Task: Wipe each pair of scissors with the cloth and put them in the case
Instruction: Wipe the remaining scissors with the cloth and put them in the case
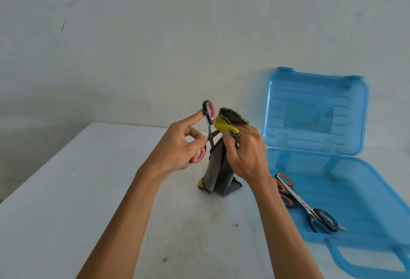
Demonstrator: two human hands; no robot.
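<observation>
My left hand (177,147) holds a pair of scissors with pink and black handles (208,113), spread open, handles up and to the left. The blades run to the right into a grey and yellow cloth (216,167), which hides them. My right hand (246,152) grips that cloth around the blades, and the cloth's lower end hangs down to the table. An open blue plastic case (366,190) lies at the right. Inside it are scissors with dark blue handles (322,221), another pair with orange handles (285,181) and a pink-handled pair partly behind my right wrist.
The white table (66,201) stands against a pale wall. The case's lid (315,112) leans upright against that wall. Its carrying handle (366,263) points toward me at the lower right. Small stains mark the tabletop.
</observation>
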